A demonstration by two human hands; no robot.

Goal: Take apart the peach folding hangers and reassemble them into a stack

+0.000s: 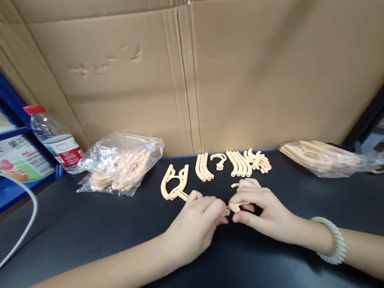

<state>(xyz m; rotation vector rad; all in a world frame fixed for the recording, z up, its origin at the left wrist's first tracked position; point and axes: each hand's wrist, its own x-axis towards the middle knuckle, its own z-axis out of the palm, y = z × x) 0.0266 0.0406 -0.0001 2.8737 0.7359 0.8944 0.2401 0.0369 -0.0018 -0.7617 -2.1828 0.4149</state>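
My left hand (200,219) is closed around a peach plastic hanger arm (183,195), whose far end sticks out past the knuckles. My right hand (266,207) pinches a hanger hook (234,207) between thumb and fingers; its curved tip shows above the fingers. The two pieces meet or nearly touch between my hands; the fingers hide the joint. Just beyond my left hand lies a folded hanger (174,183). Behind my hands are three loose hanger arms (203,167), a single hook (219,161), another row of arms (238,163) and a pile of hooks (259,161).
At the back left sits a clear bag of hanger parts (121,166), beside a red-capped bottle (58,140). Another bag (321,157) lies at the back right. A cardboard wall (183,71) closes off the black table (118,226). A white cable (30,218) curves at left.
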